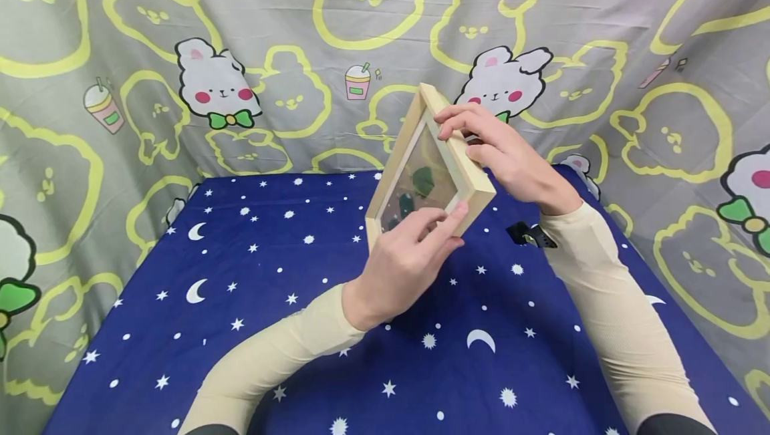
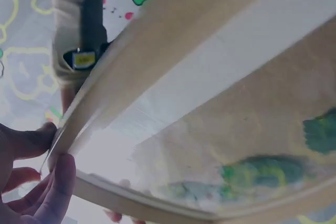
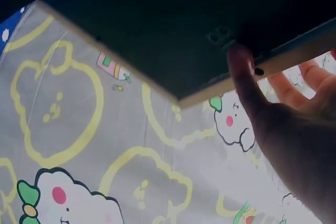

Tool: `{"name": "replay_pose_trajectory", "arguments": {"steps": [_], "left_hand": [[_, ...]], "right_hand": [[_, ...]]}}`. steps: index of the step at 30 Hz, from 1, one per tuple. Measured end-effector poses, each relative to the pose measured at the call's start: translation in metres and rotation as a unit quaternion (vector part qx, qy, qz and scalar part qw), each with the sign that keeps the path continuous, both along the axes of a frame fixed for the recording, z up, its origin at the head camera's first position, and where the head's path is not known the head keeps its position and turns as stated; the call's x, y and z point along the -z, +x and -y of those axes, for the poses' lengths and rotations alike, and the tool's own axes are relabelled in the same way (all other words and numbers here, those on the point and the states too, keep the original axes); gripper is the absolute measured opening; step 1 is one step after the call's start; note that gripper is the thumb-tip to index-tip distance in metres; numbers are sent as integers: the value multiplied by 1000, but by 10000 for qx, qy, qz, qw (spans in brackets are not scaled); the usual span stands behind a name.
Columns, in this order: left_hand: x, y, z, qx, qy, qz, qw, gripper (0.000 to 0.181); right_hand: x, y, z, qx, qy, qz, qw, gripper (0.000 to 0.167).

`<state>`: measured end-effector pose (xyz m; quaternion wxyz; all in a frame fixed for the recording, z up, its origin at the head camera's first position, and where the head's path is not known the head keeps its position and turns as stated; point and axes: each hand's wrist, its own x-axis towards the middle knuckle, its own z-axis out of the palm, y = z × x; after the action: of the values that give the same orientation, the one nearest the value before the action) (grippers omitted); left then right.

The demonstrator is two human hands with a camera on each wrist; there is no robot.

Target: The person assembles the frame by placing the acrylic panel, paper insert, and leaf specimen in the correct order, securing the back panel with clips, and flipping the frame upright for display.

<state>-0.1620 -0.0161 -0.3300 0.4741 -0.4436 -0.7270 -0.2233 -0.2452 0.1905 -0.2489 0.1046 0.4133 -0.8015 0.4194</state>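
Note:
A light wooden shadow-box frame point(image 1: 474, 196) with a clear front is held tilted in the air above the bed-like surface. Behind the pane show green leaf-like pieces point(image 1: 423, 182). My left hand point(image 1: 404, 262) grips the lower corner, thumb and fingers on either side of the wood in the left wrist view. My right hand point(image 1: 496, 148) holds the upper right side, its fingers over the wooden edge. The dark back panel point(image 3: 142, 40) faces the right wrist camera, with the right thumb pressed against it beside a small metal hanger point(image 3: 220, 35).
Below lies a dark blue cloth point(image 1: 259, 295) printed with white stars and moons. A grey curtain point(image 1: 289, 14) with yellow outlines and white rabbits hangs behind and at both sides. A black device point(image 1: 531, 234) is strapped at the right wrist.

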Motion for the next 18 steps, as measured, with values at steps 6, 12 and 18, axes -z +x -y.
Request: {"name": "replay_pose_trajectory", "arguments": {"steps": [6, 12, 18], "left_hand": [[-3, 1, -19, -407, -408, -306, 9979, 39], [-4, -3, -26, -377, -547, -197, 9976, 39], [-3, -9, -19, 115, -184, 77, 9997, 45]], "right_hand": [[-2, -6, -5, -253, -228, -9, 9994, 40], [0, -6, -12, -236, -473, 169, 9985, 46], [8, 4, -18, 147, -1162, 687, 9907, 37]]}}
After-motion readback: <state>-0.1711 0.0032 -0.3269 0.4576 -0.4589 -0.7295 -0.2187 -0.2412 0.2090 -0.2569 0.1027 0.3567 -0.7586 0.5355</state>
